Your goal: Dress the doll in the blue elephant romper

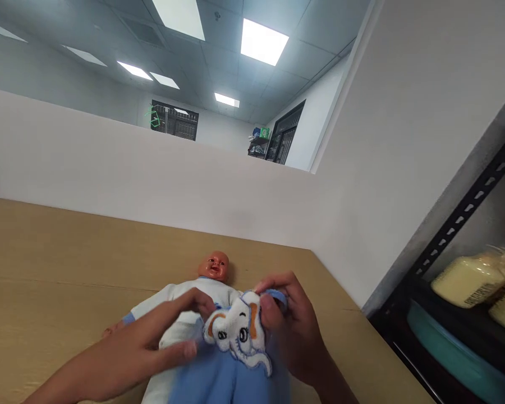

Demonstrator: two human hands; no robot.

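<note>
A baby doll lies on its back on the wooden table, dressed in a white top with blue cuffs. Over its body is a pair of blue overalls, slightly blurred, with a white elephant patch on the bib. My right hand pinches the bib's upper right corner by a blue strap. At the bib's other side is my left hand, thumb spread away from the fingers, fingertips touching the edge by the elephant's ear. Its remaining fingers are partly hidden.
The wooden table meets a low white partition at the back and a white wall on the right. A black metal shelf at right holds bags of pale yellow material and a teal basin.
</note>
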